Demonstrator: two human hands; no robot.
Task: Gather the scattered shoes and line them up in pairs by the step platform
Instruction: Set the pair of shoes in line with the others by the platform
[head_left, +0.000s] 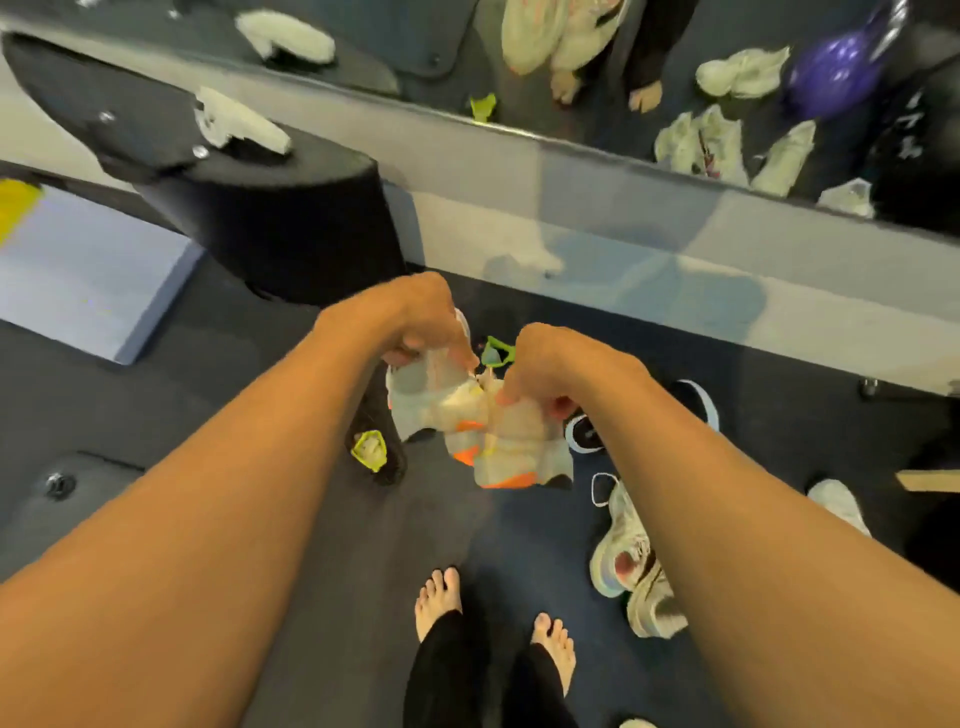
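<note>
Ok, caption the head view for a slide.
Left hand and right hand grip white-and-orange sneakers, other shoes scattered nearby.

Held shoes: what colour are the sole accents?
Orange, on pale grey-white shoes; seen best in the head view.

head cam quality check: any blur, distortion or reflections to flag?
Head view: motion blur smears the left hand, the right hand and the white-orange shoes they grip. Wide-angle stretch swells the forearms toward the bottom corners. The mirror along the top duplicates shoes as reflections. Light is warm and even, and shadows are soft.
</note>
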